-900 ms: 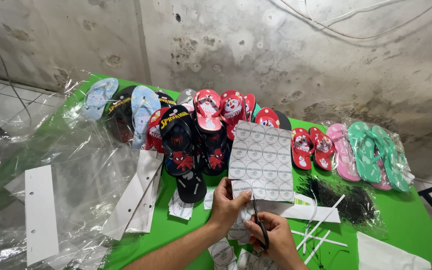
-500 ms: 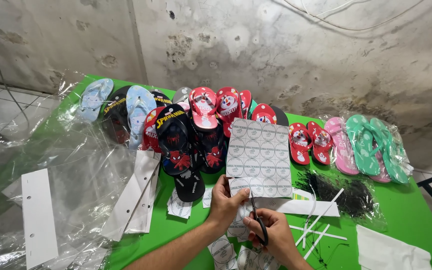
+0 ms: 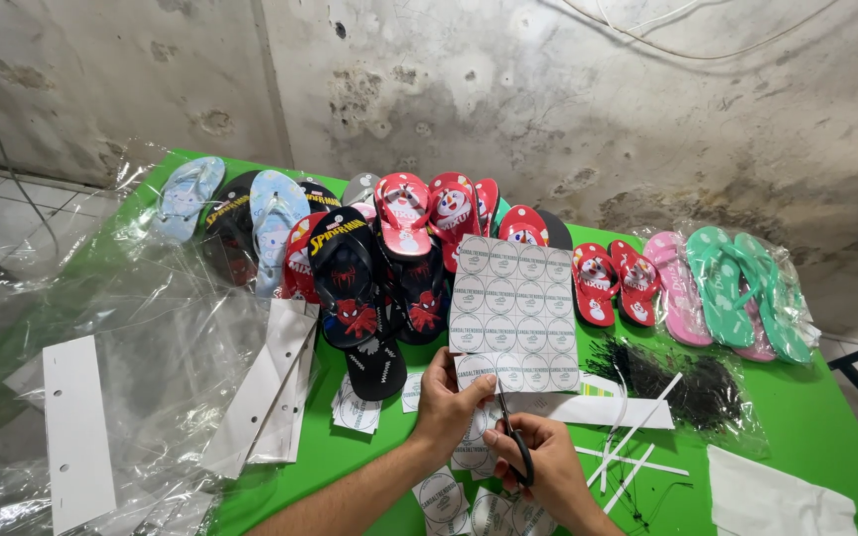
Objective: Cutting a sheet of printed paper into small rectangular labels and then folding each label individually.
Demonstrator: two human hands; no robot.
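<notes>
pinching the lower edge of a sheet of round labels (image 3: 514, 313), the left hand (image 3: 454, 397) holds it upright at lower centre of the frame while the right hand (image 3: 538, 467), its grip closed on black scissors (image 3: 511, 437), cuts upward. since a moment ago the blades sit slightly deeper. cut labels (image 3: 454, 496) lie on the green bench (image 3: 369, 457); flip-flops (image 3: 399, 248) line the top.

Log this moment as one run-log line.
left hand: holds label sheet | right hand: scissors cutting sheet | nearby: flip-flops, cut labels | surface: green table
</notes>
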